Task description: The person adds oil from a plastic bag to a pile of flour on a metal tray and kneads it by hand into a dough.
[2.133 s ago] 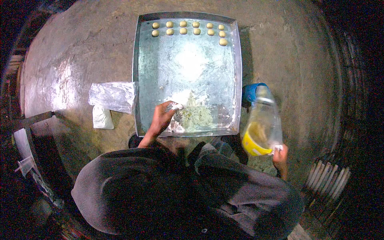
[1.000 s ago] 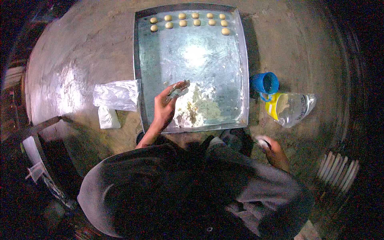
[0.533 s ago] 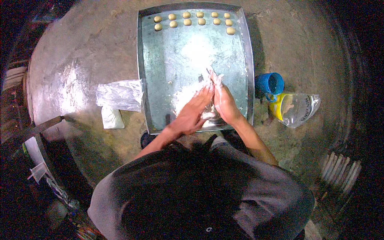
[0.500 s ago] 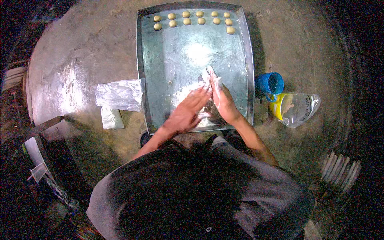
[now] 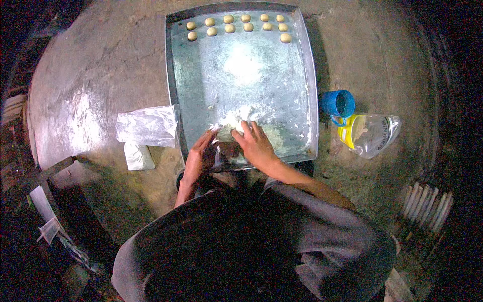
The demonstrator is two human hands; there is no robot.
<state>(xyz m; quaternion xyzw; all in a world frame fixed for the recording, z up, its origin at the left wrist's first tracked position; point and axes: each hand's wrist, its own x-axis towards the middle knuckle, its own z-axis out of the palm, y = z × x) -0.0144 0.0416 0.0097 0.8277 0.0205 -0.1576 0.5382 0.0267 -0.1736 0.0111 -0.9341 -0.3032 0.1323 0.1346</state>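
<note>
A large metal tray (image 5: 201,75) lies before me. Near its front edge, white flour (image 5: 245,111) is spread over the metal. My left hand (image 5: 200,151) rests at the left side of the flour, fingers stretched out and close together. On the other side my right hand (image 5: 256,145) reaches down with fingers apart, their tips in the powder. Between the two hands is a pale patch, and I cannot make out whether it is flour or dough. Several round, pale dough balls (image 5: 229,19) sit in rows along the tray's far end.
Right of the tray stand a blue mug (image 5: 336,103) and a clear and yellow plastic bag (image 5: 375,135). To the left lie a clear plastic sheet (image 5: 146,126) and a small white bag (image 5: 138,156). Pale sticks (image 5: 427,204) are stacked at the far right on the concrete floor.
My hands were pressed together, white with flour, over the tray. They have parted and come down nearer the front edge, one on each side of the pale patch.
</note>
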